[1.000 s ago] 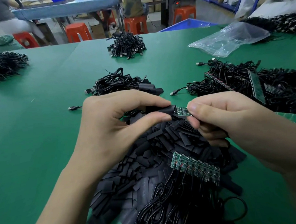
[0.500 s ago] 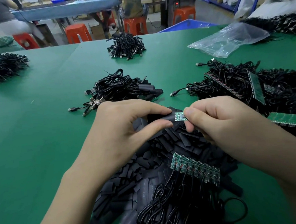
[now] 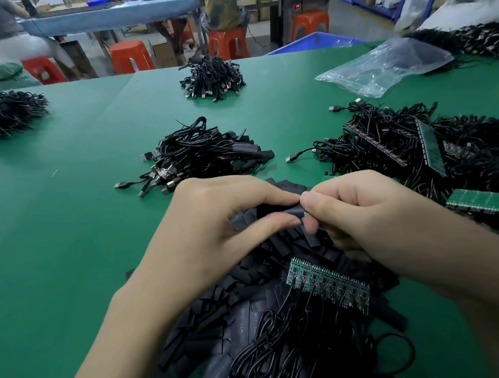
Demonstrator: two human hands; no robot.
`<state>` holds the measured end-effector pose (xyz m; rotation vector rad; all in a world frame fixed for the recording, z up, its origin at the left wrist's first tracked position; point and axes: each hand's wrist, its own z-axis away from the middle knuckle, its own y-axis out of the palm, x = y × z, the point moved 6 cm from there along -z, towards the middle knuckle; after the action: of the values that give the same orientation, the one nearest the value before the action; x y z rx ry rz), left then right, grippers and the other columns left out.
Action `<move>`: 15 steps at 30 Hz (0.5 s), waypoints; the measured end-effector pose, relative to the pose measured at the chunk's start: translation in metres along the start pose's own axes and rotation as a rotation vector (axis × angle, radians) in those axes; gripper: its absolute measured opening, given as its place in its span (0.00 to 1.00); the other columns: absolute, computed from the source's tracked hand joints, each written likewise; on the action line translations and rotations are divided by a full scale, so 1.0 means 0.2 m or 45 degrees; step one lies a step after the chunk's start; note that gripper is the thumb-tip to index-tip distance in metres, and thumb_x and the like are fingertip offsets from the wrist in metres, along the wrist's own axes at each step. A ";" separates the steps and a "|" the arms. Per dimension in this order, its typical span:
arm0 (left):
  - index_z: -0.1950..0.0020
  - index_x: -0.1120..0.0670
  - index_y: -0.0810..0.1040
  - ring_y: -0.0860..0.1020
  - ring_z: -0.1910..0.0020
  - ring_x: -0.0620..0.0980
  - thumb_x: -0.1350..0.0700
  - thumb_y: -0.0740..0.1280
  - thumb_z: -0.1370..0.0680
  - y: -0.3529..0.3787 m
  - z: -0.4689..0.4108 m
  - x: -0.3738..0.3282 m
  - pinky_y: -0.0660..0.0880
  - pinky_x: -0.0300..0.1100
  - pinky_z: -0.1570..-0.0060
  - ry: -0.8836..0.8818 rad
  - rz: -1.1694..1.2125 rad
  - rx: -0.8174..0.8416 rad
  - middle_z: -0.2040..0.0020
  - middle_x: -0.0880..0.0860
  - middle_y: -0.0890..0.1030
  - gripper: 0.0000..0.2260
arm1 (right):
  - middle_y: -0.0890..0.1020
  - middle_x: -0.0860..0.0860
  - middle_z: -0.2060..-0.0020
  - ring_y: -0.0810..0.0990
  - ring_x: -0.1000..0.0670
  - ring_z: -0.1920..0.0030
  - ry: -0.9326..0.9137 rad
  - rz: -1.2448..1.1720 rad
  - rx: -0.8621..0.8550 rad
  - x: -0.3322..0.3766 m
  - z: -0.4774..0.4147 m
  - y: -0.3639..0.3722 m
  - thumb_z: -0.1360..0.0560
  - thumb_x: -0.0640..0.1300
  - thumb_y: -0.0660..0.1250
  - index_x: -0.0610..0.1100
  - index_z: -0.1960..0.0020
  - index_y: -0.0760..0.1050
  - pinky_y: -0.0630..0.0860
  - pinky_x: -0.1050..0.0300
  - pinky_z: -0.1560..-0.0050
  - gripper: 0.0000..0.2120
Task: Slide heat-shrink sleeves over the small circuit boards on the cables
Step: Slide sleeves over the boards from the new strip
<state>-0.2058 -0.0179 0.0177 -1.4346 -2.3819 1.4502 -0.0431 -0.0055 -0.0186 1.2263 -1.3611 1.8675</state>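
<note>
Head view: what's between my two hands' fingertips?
A black heat-shrink sleeve pinched by the left hand, and a sliver of green circuit board pinched by the right hand; head view.

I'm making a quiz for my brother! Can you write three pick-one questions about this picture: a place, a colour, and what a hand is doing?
1. Where is the clear plastic bag? A) far right of the table B) inside a box C) on the floor
2. What colour is the table? A) red B) green C) white
3. What is the left hand doing? A) lying flat B) pinching a black sleeve C) waving
Answers: 1 A, it lies far right; 2 B, the top is green; 3 B, thumb and finger squeeze the sleeve.
</note>
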 end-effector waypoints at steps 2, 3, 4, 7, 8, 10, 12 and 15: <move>0.47 0.52 0.87 0.83 0.53 0.37 0.53 0.78 0.26 0.00 0.00 0.01 0.78 0.35 0.50 -0.019 -0.006 -0.001 0.53 0.43 0.86 0.09 | 0.67 0.51 0.75 0.64 0.50 0.74 -0.015 0.021 -0.018 0.01 0.00 0.00 0.24 0.61 0.59 0.51 0.58 0.81 0.62 0.52 0.68 0.19; 0.46 0.52 0.87 0.83 0.53 0.37 0.52 0.78 0.26 0.00 0.00 0.01 0.78 0.35 0.50 -0.033 -0.016 0.001 0.52 0.43 0.86 0.10 | 0.67 0.51 0.75 0.64 0.50 0.73 -0.023 0.024 -0.024 0.01 0.00 0.00 0.21 0.61 0.60 0.51 0.57 0.81 0.62 0.51 0.67 0.18; 0.45 0.51 0.87 0.82 0.53 0.37 0.51 0.78 0.26 0.00 0.00 0.02 0.78 0.35 0.50 -0.041 -0.022 0.005 0.52 0.43 0.86 0.11 | 0.67 0.51 0.75 0.64 0.50 0.73 -0.032 0.020 -0.026 0.01 0.00 -0.01 0.19 0.59 0.60 0.51 0.56 0.82 0.63 0.50 0.67 0.17; 0.45 0.52 0.87 0.83 0.53 0.39 0.52 0.78 0.25 -0.02 0.00 0.03 0.78 0.38 0.50 -0.038 -0.015 -0.030 0.52 0.43 0.86 0.10 | 0.68 0.49 0.73 0.65 0.47 0.70 -0.047 -0.036 0.033 0.02 0.01 0.00 0.20 0.60 0.60 0.52 0.58 0.81 0.64 0.46 0.65 0.17; 0.45 0.52 0.87 0.83 0.52 0.40 0.53 0.78 0.25 -0.03 0.00 0.03 0.78 0.37 0.50 -0.035 -0.012 -0.052 0.52 0.43 0.86 0.09 | 0.69 0.49 0.72 0.67 0.47 0.70 -0.059 -0.086 0.064 0.03 0.01 0.00 0.22 0.60 0.60 0.51 0.60 0.80 0.66 0.45 0.64 0.17; 0.47 0.52 0.87 0.83 0.52 0.39 0.53 0.77 0.25 -0.05 0.00 0.02 0.78 0.36 0.49 -0.029 -0.015 -0.118 0.51 0.43 0.86 0.09 | 0.75 0.50 0.71 0.73 0.46 0.67 -0.103 -0.173 0.105 0.05 0.02 -0.01 0.23 0.56 0.60 0.49 0.64 0.76 0.73 0.48 0.60 0.16; 0.47 0.52 0.87 0.83 0.50 0.38 0.53 0.77 0.25 -0.08 0.00 0.02 0.78 0.35 0.47 -0.055 -0.016 -0.169 0.51 0.43 0.85 0.08 | 0.82 0.50 0.67 0.81 0.47 0.61 -0.143 -0.148 0.088 0.06 0.03 -0.04 0.23 0.55 0.61 0.50 0.65 0.78 0.77 0.53 0.53 0.15; 0.47 0.53 0.87 0.83 0.50 0.37 0.53 0.76 0.25 -0.10 0.00 0.02 0.76 0.32 0.46 -0.083 -0.020 -0.187 0.50 0.43 0.85 0.08 | 0.82 0.50 0.69 0.83 0.51 0.63 -0.193 -0.160 0.042 0.07 0.03 -0.07 0.24 0.53 0.64 0.50 0.62 0.82 0.78 0.63 0.57 0.13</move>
<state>-0.2208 -0.0183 0.0299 -1.4144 -2.5827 1.3653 -0.0362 -0.0076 -0.0003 1.4608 -1.3024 1.7466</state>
